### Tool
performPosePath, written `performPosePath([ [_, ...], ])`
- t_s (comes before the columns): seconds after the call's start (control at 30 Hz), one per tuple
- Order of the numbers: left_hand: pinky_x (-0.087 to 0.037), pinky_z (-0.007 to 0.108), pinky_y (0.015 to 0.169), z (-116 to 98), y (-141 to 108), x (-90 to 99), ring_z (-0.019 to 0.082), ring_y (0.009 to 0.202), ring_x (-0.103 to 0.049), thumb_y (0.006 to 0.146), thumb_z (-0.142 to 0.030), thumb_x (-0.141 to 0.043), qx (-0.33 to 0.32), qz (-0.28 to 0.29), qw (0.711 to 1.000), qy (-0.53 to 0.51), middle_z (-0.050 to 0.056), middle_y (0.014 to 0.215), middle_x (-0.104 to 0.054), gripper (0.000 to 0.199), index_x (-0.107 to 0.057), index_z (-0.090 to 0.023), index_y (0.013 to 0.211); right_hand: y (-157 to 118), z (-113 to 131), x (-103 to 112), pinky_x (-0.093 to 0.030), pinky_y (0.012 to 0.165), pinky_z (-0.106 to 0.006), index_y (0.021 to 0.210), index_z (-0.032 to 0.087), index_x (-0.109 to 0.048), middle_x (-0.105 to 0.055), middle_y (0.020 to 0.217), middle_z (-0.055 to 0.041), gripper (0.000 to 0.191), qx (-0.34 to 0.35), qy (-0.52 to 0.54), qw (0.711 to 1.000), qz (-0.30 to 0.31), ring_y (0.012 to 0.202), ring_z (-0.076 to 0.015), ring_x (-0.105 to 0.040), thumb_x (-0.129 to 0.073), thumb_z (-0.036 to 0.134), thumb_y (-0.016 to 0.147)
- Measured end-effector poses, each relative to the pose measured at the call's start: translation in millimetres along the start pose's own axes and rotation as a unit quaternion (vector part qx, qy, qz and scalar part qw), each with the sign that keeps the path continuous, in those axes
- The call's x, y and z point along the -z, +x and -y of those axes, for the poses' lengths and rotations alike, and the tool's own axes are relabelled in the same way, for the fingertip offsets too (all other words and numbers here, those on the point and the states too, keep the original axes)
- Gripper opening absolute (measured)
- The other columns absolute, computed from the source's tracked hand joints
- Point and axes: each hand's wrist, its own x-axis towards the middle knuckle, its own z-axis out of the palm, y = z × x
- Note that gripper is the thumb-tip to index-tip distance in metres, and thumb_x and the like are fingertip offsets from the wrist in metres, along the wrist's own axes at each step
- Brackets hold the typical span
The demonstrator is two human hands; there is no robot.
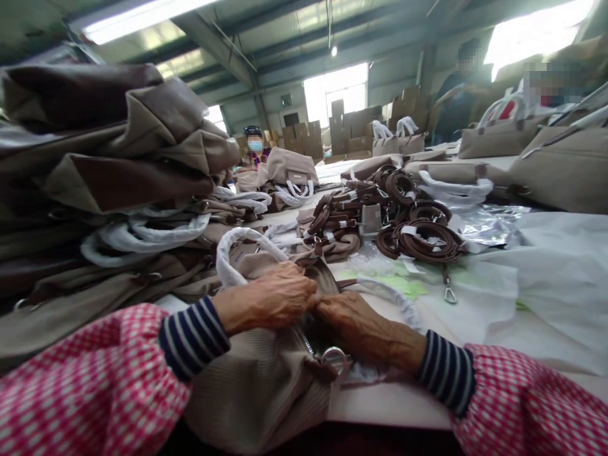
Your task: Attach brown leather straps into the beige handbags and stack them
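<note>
A taupe ribbed handbag point(259, 380) with brown trim lies at the table's front edge, its top unzipped. A metal ring point(334, 358) hangs near the end of its zipper. One handle point(237, 250), wrapped in white, arches up behind my left hand; another wrapped handle point(392, 294) lies beyond my right wrist. My left hand point(273, 294) and my right hand point(363, 326) meet over the bag's opening with fingers closed and fingertips nearly touching. What they pinch is hidden between them.
A high stack of similar bags point(109, 152) rises at the left. Coiled brown straps point(427, 240) with metal clips lie ahead, beside clear plastic point(491, 225). White sheeting point(560, 272) covers the right side. More bags point(565, 164) stand farther back. Several people are across the room near cardboard boxes point(351, 130).
</note>
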Motion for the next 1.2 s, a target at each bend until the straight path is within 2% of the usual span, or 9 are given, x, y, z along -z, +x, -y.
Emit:
performPosePath([
  [0.07,-0.044,0.036,0.091,-8,-10,-13.5,0.022,0.089,-0.06,0.107,-0.024,-0.045,0.018,-0.006,1.0,0.002,0.004,0.094,-0.069,0.027,-0.066,-0.019,0.091,-1,1,2,-0.038,0.07,-0.03,0.097,0.011,-0.065,-0.075,0.099,-0.0115,0.006,-0.003,0.016,1.0,-0.011,0.081,-0.0189,-0.063,-0.061,0.009,0.093],
  [0.17,-0.033,0.042,0.113,-10,-27,-27.9,0.022,0.111,-0.059,0.108,-0.019,-0.043,0.052,-0.058,0.996,-0.037,0.004,0.113,-0.069,0.023,-0.066,-0.02,0.109,-1,3,4,-0.037,0.067,-0.029,0.091,0.014,-0.064,-0.074,0.089,-0.0069,0.005,0.0,0.042,0.998,-0.038,0.075,-0.0165,-0.061,-0.061,0.015,0.096],
  [0.23,-0.03,0.042,0.117,-8,-33,-31.6,0.021,0.116,-0.058,0.106,-0.016,-0.047,0.061,-0.073,0.994,-0.052,0.003,0.117,-0.069,0.023,-0.067,-0.022,0.115,0,3,2,-0.034,0.064,-0.028,0.088,0.016,-0.062,-0.071,0.082,-0.0037,0.008,0.001,0.039,0.998,-0.056,0.069,-0.0148,-0.058,-0.061,0.015,0.096],
  [0.4,-0.035,0.043,0.111,-9,-29,-33.1,0.023,0.109,-0.059,0.099,-0.017,-0.061,0.038,-0.084,0.995,-0.029,0.002,0.111,-0.071,0.01,-0.07,-0.021,0.097,2,1,-11,-0.027,0.059,-0.03,0.088,0.016,-0.061,-0.07,0.084,-0.0025,0.009,0.035,-0.031,0.992,-0.121,0.065,-0.0134,-0.053,-0.064,0.008,0.088],
  [0.6,-0.035,0.043,0.111,-11,-36,-39.9,0.022,0.109,-0.061,0.099,-0.014,-0.057,0.039,-0.147,0.987,-0.049,0.002,0.107,-0.072,0.013,-0.065,-0.02,0.091,0,1,-24,-0.026,0.056,-0.032,0.085,0.019,-0.056,-0.064,0.08,-0.0006,0.014,0.103,-0.056,0.976,-0.183,0.063,-0.0135,-0.05,-0.058,0.009,0.095],
  [0.73,-0.031,0.046,0.113,-8,-36,-40.9,0.026,0.119,-0.055,0.088,-0.008,-0.059,0.031,-0.149,0.985,-0.081,0.001,0.096,-0.071,0.014,-0.063,-0.021,0.086,1,3,-16,-0.037,0.062,-0.028,0.089,0.02,-0.055,-0.064,0.088,-0.0012,0.013,0.063,0.009,0.986,-0.156,0.071,-0.0141,-0.055,-0.055,0.012,0.1],
  [0.87,-0.034,0.047,0.106,-7,-30,-38.7,0.025,0.108,-0.052,0.081,-0.007,-0.058,0.04,-0.121,0.987,-0.098,0.001,0.094,-0.067,0.015,-0.061,-0.021,0.086,2,4,-10,-0.048,0.074,-0.03,0.098,0.019,-0.055,-0.065,0.101,-0.0054,0.004,0.007,0.04,0.993,-0.115,0.086,-0.0176,-0.06,-0.054,0.016,0.1],
  [1.0,-0.034,0.049,0.105,-5,-27,-36.2,0.026,0.103,-0.048,0.081,-0.011,-0.058,0.038,-0.094,0.992,-0.068,0.003,0.097,-0.063,0.014,-0.062,-0.021,0.089,2,1,-13,-0.051,0.078,-0.034,0.099,0.018,-0.057,-0.066,0.102,-0.0078,0.013,-0.012,0.004,0.994,-0.106,0.092,-0.021,-0.059,-0.052,0.008,0.094],
  [1.2,-0.037,0.048,0.099,-3,-16,-22.2,0.026,0.099,-0.048,0.082,-0.007,-0.056,0.008,-0.087,0.996,-0.029,0.004,0.094,-0.062,0.017,-0.065,-0.021,0.081,2,-3,-17,-0.052,0.089,-0.038,0.114,0.016,-0.061,-0.065,0.113,-0.0086,0.018,0.005,-0.023,0.994,-0.104,0.101,-0.0225,-0.057,-0.048,0.011,0.101],
])
